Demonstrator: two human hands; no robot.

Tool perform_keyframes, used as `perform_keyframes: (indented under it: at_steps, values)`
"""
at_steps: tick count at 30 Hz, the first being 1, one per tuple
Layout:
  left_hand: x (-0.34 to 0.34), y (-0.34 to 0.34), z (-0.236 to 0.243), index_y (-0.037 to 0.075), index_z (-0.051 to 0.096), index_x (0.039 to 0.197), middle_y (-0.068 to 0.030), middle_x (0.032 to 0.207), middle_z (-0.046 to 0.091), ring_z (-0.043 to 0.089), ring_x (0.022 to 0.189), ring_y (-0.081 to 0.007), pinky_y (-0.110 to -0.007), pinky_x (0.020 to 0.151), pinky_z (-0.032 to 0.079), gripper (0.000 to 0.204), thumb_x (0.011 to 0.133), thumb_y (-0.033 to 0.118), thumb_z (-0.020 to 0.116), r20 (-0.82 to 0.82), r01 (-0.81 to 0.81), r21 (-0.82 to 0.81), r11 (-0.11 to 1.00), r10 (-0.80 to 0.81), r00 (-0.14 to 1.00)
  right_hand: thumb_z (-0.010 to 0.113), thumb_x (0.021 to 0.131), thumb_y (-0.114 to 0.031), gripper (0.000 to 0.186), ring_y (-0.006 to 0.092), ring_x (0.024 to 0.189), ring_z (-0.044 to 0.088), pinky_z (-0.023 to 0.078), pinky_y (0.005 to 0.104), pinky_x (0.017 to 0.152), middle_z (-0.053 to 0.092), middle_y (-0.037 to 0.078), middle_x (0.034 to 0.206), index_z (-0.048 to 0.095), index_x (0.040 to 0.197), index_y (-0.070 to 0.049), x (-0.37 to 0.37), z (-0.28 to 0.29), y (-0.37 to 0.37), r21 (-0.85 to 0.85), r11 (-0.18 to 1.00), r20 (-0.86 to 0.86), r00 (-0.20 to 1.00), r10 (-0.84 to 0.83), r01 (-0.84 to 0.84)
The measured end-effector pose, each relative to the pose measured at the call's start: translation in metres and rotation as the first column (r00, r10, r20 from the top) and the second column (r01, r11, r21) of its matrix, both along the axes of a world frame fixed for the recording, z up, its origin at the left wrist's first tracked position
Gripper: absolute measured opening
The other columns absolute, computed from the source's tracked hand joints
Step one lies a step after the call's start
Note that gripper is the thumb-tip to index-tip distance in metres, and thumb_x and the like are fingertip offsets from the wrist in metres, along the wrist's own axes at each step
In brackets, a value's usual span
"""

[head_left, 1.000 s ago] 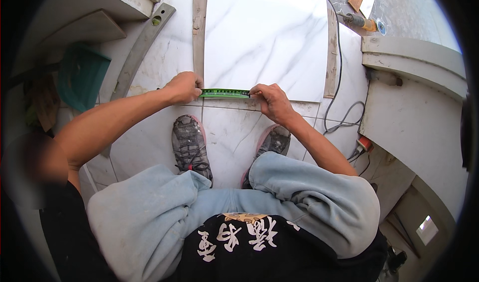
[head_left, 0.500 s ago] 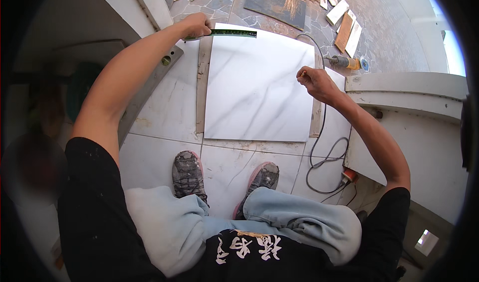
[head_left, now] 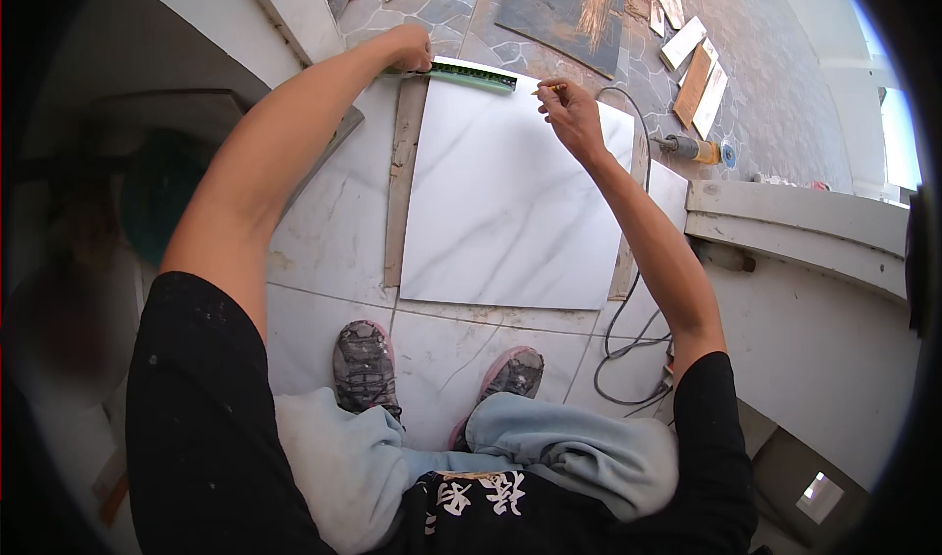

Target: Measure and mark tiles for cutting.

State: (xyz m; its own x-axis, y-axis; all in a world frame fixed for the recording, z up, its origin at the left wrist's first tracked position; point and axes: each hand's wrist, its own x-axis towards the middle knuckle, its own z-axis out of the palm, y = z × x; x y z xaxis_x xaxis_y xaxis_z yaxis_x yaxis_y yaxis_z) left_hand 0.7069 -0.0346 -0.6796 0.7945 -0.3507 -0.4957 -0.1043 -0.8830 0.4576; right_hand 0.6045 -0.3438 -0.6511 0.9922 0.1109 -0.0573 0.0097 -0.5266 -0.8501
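A white marble-patterned tile (head_left: 510, 211) lies on strips of worn board (head_left: 402, 182) over the tiled floor. At its far edge my left hand (head_left: 412, 50) grips a green measuring tape (head_left: 471, 74), whose strip stretches rightward along that edge. Just right of the strip's end, my right hand (head_left: 569, 108) pinches a thin yellowish pencil-like stick (head_left: 538, 93) over the tile. My shoes (head_left: 363, 364) rest on the floor near the tile's near edge.
A power tool (head_left: 697, 150) with a disc lies right of the tile, beside a dark cord (head_left: 608, 359). Beyond are a dark board (head_left: 549, 20) and several offcuts (head_left: 697, 74). A metal level (head_left: 329, 158) is partly behind my left arm; pale ledges (head_left: 795, 211) flank the workspace.
Both hands have moved from the tile's near edge to its far edge with the tape in the left. The right let go of the tape and now pinches a stick, having moved leftward and up.
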Motion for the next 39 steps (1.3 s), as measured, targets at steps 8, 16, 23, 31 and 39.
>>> perform_keyframes:
  at_steps: [8,16,23,31,39]
  values:
    - [0.0,-0.005,0.005,0.006,0.077,0.093,-0.0123,0.084,0.074,0.069,0.078,-0.0246,-0.036,0.072,0.053,0.025,0.073,0.021,0.074,0.063,0.039,0.053,0.998,-0.043,0.997,0.06,0.098,-0.02,0.022,0.0145,0.075,0.069,0.053,0.0281,0.071,0.072,0.008,0.087,0.066,0.103,0.0,0.013,-0.018,0.004,0.05,0.996,-0.01,0.997,-0.077,0.078]
    - [-0.001,-0.003,0.011,0.007,0.076,0.098,-0.0112,0.086,0.074,0.068,0.078,-0.0238,-0.036,0.072,0.053,0.026,0.074,0.017,0.073,0.051,0.095,0.02,0.995,-0.095,0.994,0.061,0.097,-0.02,0.021,0.0153,0.079,0.07,0.054,0.0279,0.074,0.074,0.01,0.091,0.066,0.104,0.0,0.014,-0.024,0.004,0.028,0.997,-0.013,0.998,-0.068,0.069]
    - [-0.002,-0.003,0.011,0.007,0.076,0.098,-0.0115,0.085,0.073,0.068,0.078,-0.0238,-0.036,0.072,0.053,0.025,0.075,0.016,0.072,0.065,0.083,0.013,0.996,-0.084,0.994,0.062,0.096,-0.017,0.02,0.0162,0.079,0.069,0.053,0.0285,0.074,0.073,0.011,0.088,0.068,0.103,0.0,0.021,-0.029,0.004,0.023,1.0,0.015,1.0,0.007,-0.007]
    - [-0.002,-0.003,0.009,0.007,0.076,0.097,-0.0123,0.087,0.074,0.068,0.079,-0.0245,-0.036,0.073,0.053,0.024,0.075,0.017,0.073,0.049,0.075,0.016,0.997,-0.075,0.996,0.062,0.097,-0.012,0.016,0.0131,0.084,0.067,0.052,0.0256,0.077,0.074,0.009,0.093,0.069,0.106,0.0,0.025,-0.026,0.01,-0.122,0.989,0.007,0.996,0.084,-0.082]
    - [-0.001,-0.002,0.002,0.007,0.077,0.098,-0.0131,0.087,0.073,0.068,0.08,-0.0257,-0.036,0.074,0.053,0.025,0.075,0.018,0.073,0.097,0.07,-0.015,0.997,-0.068,0.993,0.063,0.091,-0.01,0.014,0.0238,0.074,0.068,0.051,0.0327,0.069,0.071,0.017,0.082,0.071,0.099,-0.001,0.028,-0.029,0.014,-0.168,0.981,0.093,0.989,0.116,-0.099]
